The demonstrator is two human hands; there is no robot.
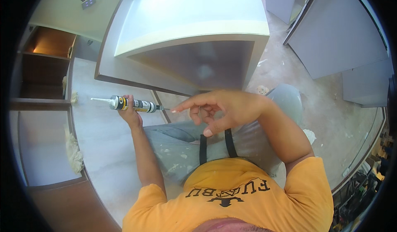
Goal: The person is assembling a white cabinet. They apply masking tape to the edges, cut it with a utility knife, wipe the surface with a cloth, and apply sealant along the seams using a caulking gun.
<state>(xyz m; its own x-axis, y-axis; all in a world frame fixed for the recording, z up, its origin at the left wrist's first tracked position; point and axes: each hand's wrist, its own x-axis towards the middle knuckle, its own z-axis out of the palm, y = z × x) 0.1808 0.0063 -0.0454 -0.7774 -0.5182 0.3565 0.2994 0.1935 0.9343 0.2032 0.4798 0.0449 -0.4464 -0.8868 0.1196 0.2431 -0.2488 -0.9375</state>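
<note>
My left hand (pixel 131 117) is wrapped round a sealant cartridge (pixel 143 105) with a white, black and yellow label. The long white nozzle (pixel 100 100) points left. At the cartridge's right end a dark metal fitting (pixel 160 108) and a thin rod stick out; whether they belong to a full caulking gun is hidden. In front of my lap hangs my right hand (pixel 225 108), empty, its index finger stretched toward that rod and the other fingers loosely bent and apart. The fingertip looks close to the rod; I cannot tell if they touch.
Straight ahead stands a pale open-fronted cabinet box (pixel 190 62) with dark edges. Brown shelving (pixel 43 103) with dried foam (pixel 73 151) along its edge lines the left. Grey panels (pixel 343 29) lean at the right. Tools and dark clutter (pixel 359 194) lie at the lower right.
</note>
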